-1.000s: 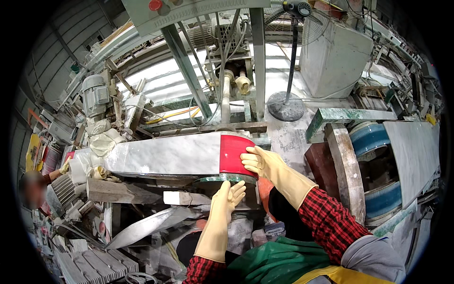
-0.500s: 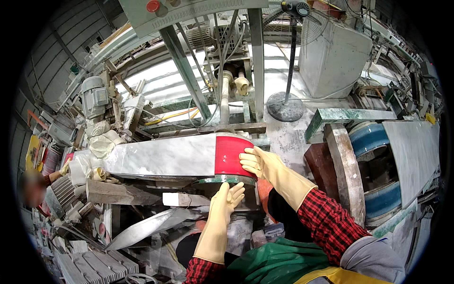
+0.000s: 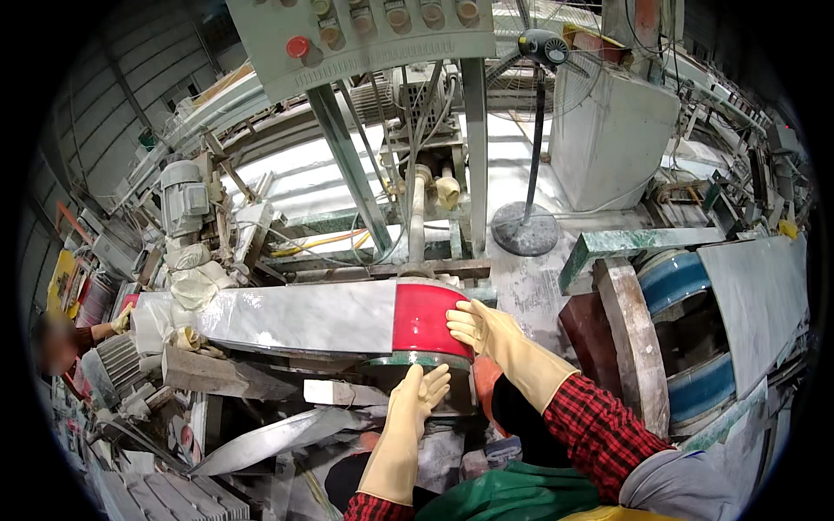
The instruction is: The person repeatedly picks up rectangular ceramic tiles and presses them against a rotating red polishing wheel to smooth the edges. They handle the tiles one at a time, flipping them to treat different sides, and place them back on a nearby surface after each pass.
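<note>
A wide belt (image 3: 304,316) with a white and grey marbled surface runs from the left to a glossy red curved section (image 3: 427,318) in front of me. On the right end of that red section lie the fingers of my right hand (image 3: 491,337), stretched out in a cream rubber glove. My left hand (image 3: 408,410), gloved alike, is just below the near edge by a green-rimmed wheel (image 3: 408,358). Its fingers are spread and nothing is in them. Whether it touches the rim I cannot tell.
Above stands a control panel (image 3: 365,52) with a red button and knobs. A fan (image 3: 543,48) is behind. On the right are blue wheels (image 3: 673,280) under a second pale belt (image 3: 756,300). A person's gloved hand (image 3: 122,319) shows at far left; a wooden beam (image 3: 217,373) lies nearer.
The view has tipped upward, so the scene sits lower and more of the control panel shows. Both hands keep nearly the same place at the red section.
</note>
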Motion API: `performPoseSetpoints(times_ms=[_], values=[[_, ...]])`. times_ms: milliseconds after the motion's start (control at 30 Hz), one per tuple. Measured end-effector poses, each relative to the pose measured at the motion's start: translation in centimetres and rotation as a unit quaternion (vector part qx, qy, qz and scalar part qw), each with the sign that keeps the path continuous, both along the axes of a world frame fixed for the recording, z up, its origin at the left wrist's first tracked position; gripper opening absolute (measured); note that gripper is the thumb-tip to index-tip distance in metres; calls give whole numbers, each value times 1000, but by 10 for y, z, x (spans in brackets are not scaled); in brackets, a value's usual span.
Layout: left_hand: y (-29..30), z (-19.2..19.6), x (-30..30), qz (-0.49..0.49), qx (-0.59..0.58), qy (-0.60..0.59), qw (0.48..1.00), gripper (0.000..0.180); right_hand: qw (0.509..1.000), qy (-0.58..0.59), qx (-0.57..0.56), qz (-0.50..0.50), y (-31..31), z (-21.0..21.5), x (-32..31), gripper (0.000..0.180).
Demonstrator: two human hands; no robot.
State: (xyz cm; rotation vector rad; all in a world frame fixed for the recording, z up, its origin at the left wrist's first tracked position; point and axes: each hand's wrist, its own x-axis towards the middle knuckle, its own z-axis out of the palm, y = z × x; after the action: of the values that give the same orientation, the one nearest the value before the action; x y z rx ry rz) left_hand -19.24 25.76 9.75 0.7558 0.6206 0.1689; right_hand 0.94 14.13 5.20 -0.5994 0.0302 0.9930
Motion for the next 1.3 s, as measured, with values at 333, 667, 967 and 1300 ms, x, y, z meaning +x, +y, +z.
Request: performPoseSetpoints(times_ms=[333,667,967,1300], values=[[0,6,3,19,7,53,998,34,998,-24,-45,-31,0,10,2,40],[5,6,-9,9,32,45,998,49,931,-195,-181,-252,-98,37,76,44],[-8,-20,-13,-63,79,82,991,53,286,-482,-791,-246,-415,63,91,52],[-5,-58,-55,-132,71,210,966,57,166,-356,-905,-162,-568,68,68,77]])
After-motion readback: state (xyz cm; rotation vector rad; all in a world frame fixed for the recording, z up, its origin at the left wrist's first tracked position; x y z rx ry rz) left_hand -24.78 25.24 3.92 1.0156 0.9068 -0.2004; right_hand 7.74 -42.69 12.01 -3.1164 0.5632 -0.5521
